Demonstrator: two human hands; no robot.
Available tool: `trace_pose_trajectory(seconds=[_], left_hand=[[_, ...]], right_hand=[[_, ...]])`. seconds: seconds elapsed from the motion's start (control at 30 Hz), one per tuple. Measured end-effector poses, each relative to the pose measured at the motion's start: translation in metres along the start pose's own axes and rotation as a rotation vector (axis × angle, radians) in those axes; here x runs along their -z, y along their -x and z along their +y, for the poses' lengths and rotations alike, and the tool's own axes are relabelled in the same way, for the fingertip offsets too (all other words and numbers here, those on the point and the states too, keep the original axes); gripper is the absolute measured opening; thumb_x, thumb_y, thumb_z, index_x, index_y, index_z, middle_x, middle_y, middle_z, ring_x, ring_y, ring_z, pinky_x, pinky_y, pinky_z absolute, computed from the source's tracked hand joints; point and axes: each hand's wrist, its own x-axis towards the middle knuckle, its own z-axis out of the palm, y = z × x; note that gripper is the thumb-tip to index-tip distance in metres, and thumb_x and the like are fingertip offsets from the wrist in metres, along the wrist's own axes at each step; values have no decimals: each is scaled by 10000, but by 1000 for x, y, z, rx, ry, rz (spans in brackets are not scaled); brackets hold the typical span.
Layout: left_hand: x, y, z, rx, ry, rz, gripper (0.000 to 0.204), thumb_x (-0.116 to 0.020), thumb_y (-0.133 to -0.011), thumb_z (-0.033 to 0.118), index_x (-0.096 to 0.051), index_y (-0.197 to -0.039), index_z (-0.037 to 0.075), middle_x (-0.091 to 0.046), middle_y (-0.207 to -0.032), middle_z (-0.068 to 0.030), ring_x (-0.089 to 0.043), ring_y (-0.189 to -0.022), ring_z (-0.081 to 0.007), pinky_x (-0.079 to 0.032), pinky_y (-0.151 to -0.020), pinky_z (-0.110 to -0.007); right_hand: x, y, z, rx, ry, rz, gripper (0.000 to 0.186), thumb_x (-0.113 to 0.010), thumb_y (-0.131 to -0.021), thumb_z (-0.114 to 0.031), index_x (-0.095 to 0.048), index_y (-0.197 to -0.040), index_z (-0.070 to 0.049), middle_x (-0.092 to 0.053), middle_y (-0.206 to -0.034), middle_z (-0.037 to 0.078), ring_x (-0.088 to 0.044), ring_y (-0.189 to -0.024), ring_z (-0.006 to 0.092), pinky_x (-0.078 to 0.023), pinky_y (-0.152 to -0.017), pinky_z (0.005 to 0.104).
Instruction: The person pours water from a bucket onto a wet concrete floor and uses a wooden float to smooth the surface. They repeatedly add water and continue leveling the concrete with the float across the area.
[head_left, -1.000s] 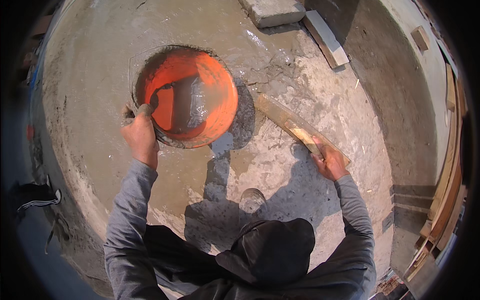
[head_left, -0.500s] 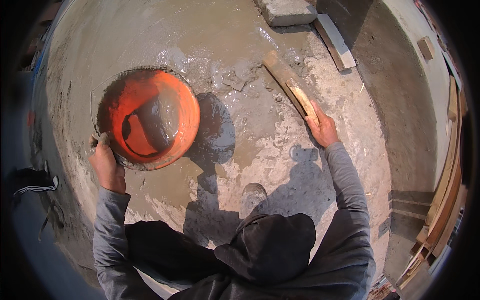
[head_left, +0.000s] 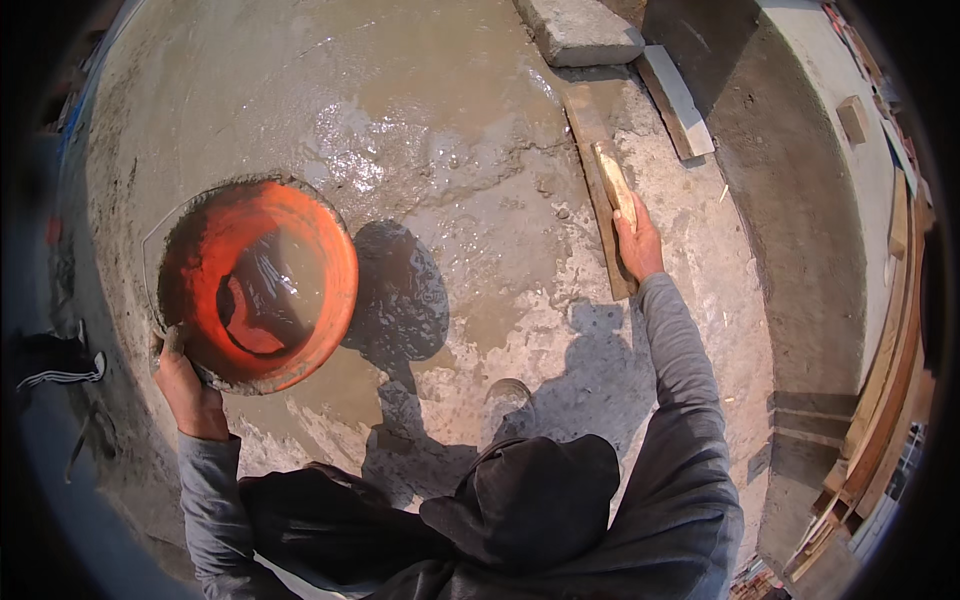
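Observation:
My left hand [head_left: 190,392] is closed on the near left rim of an orange bucket [head_left: 335,285], which I hold tilted above the floor. Its outside and rim are caked with mortar, and a little grey watery slurry [head_left: 278,272] lies inside. A thin wire handle loops out on its left. With my right hand [head_left: 640,240] I grip the pale wooden handle of a long wooden float [head_left: 588,130]. The float's board rests on the edge of the wet mortar [head_left: 470,165], where it meets the drier, rough floor.
A concrete block [head_left: 585,35] and a smaller grey brick [head_left: 677,105] lie beyond the float. To the right runs a low wall [head_left: 835,170] with a small wood offcut [head_left: 852,119] on it. Wooden planks [head_left: 885,400] are stacked at the far right. My shoe [head_left: 508,405] is below me.
The bucket and my left hand have come nearer and moved left. The float has shifted right and swung more upright, its far end now close to the concrete block.

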Motion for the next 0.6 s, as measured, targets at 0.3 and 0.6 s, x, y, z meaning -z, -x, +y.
trace_pose_trajectory(seconds=[0.3,0.6], left_hand=[[42,-7,8,4,-78,30,231,-561,-908,48,-623,-1130,42,-652,-1042,-39,-631,-928,-153,-508,-832,-312],[58,12,21,19,-55,78,288,-595,-909,80,-619,-1193,35,-660,-1089,-56,-630,-981,-170,-504,-875,-310]], right_hand=[[-16,46,-4,141,75,-381,510,-591,-973,-301,-467,-1425,-100,-650,-1228,225,-629,-1166,339,-478,-970,395],[-75,34,-82,30,291,-643,594,-566,-973,-381,-348,-1492,-192,-653,-1039,317,-608,-1057,488,-491,-911,503]])
